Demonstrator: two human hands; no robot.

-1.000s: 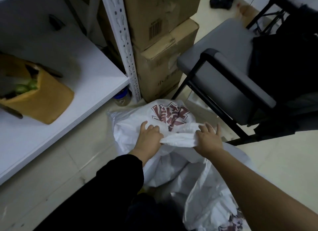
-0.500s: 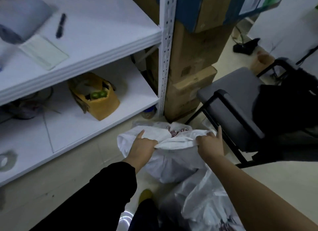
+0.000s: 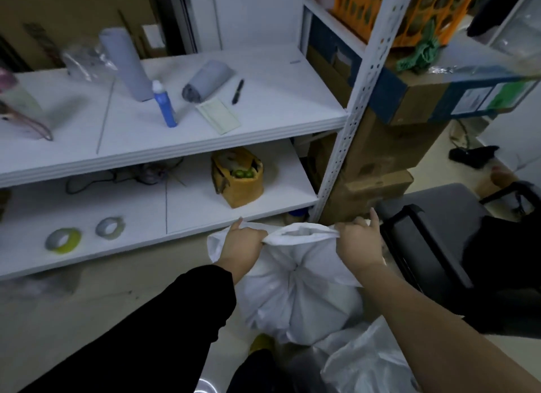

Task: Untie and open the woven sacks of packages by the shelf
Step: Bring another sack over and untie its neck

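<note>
White woven sack (image 3: 295, 290) is sitting beside shelf (image 3: 175, 147); left hand (image 3: 241, 243) and right hand (image 3: 358, 240) are each gripping its bunched top edge, pulling it taut.

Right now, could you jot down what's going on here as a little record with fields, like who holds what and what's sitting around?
scene: a person stands at a white metal shelf unit
left hand: grips the top edge of the white woven sack
right hand: grips the same edge, on the far side
sack mouth: stretched between both hands, partly open
second white sack: lies crumpled nearer the person
upper shelf: blue squeeze bottle, black pen
lower shelf: yellow-brown bag, two tape rolls
beside shelf: stacked brown cardboard boxes, grey chair
</note>
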